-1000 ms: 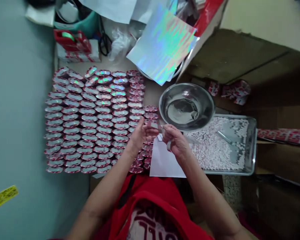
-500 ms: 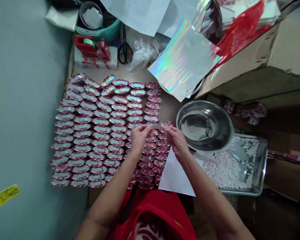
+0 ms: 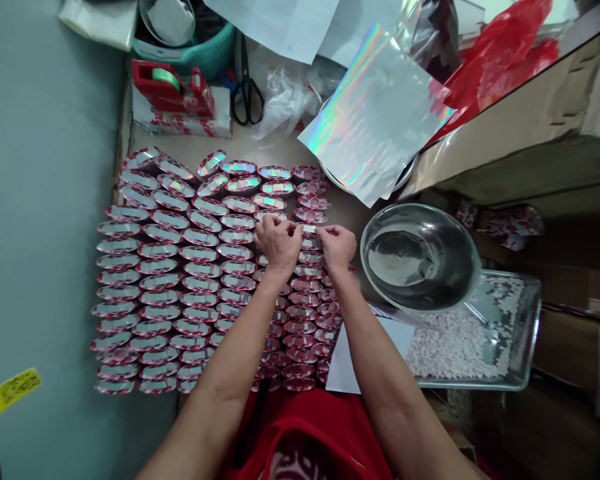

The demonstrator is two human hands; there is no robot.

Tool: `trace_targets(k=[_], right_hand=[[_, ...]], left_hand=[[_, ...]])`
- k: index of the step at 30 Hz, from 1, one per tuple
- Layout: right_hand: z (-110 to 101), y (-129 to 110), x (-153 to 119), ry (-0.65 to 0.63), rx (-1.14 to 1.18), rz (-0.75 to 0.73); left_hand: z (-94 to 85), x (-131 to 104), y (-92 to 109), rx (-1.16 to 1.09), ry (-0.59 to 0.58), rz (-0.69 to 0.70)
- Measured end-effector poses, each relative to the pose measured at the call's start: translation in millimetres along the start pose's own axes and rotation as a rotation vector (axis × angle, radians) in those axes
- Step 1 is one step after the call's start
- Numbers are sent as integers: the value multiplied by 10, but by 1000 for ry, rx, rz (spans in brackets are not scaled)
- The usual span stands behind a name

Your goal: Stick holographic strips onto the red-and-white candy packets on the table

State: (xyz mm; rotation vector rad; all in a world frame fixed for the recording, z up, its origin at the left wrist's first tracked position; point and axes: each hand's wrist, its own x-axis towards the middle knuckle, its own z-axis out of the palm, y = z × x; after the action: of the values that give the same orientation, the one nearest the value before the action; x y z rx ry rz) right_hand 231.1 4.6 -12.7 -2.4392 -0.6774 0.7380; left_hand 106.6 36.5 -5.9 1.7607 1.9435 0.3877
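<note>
Between my two hands is a small pale strip (image 3: 309, 229), one end pinched by each hand. My left hand (image 3: 280, 245) has its fingers closed on the strip's left end, and my right hand (image 3: 337, 247) pinches the right end. Both hands are over the right-hand columns of red-and-white oval packs (image 3: 200, 254), which stand in rows on the table. Packs on the left show silvery oval tops; several on the right show pinkish tops. A pack lies directly under the strip, partly covered by my fingers.
A steel bowl (image 3: 420, 257) overlaps a metal tray (image 3: 530, 333) of small whitish pieces on the right. White paper (image 3: 343, 367) lies near my right forearm. Behind are a red tape dispenser (image 3: 173, 90), black scissors (image 3: 248, 100), a shiny sheet (image 3: 375, 113) and a cardboard box (image 3: 520, 127).
Both hands have moved away from my body with the strip, onto a pack farther up the column. The camera view has shifted slightly.
</note>
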Motion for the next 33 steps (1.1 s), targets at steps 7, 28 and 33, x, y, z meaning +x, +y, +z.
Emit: trace_targets(k=[7,28,33], right_hand=[[18,9,-10,6,16,-4],[-59,-25,161,40,-198,50],[-55,-9,275,-52,-146,68]], left_hand=[[14,2,-17,17,-19,-5],[-2,227,73,120,-72,-174],[12,279,23,72,-66,-166]])
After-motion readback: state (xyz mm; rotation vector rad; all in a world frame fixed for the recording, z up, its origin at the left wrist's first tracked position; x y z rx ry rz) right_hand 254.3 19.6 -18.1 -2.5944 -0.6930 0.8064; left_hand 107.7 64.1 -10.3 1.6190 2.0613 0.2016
